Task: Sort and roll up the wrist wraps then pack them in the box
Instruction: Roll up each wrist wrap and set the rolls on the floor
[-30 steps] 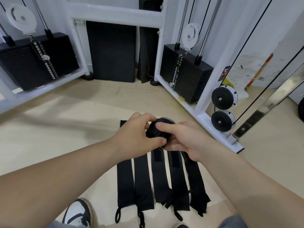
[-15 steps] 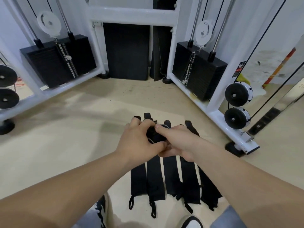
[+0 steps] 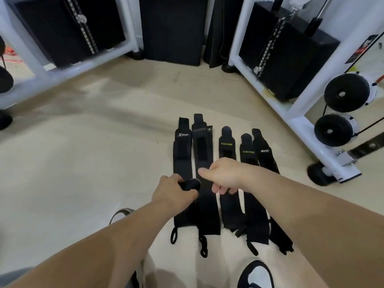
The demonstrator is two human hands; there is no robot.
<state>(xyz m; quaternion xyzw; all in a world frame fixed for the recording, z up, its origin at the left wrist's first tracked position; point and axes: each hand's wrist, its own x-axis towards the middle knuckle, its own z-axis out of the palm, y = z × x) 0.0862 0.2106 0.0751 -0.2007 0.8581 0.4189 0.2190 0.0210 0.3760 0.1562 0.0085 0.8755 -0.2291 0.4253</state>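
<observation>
Five flat wraps (image 3: 227, 148) lie side by side on the floor (image 3: 83, 163), long axes running near to far, edges touching or just apart.

- Far left wrap (image 3: 182, 142): white "XTEP" mark at the far end.
- Two middle-right wraps: yellow "XUEYING" marks.
- Far right wrap (image 3: 266, 156): angled slightly, small pale mark that is hard to read.
- Near ends: thin loops (image 3: 174, 235) trail toward the person.

The left hand (image 3: 173, 191) grips a rolled wrap (image 3: 192, 184), fingers curled round it, above the near half of the two left wraps. The right hand (image 3: 225, 175) hovers just beside it over the middle wraps, fingers loosely curled downward, thumb pointing left, holding nothing.

A white machine frame (image 3: 291, 113) with black weight stacks (image 3: 291, 59) stands far and right. A white and black shoe (image 3: 257, 275) shows at the near edge.
</observation>
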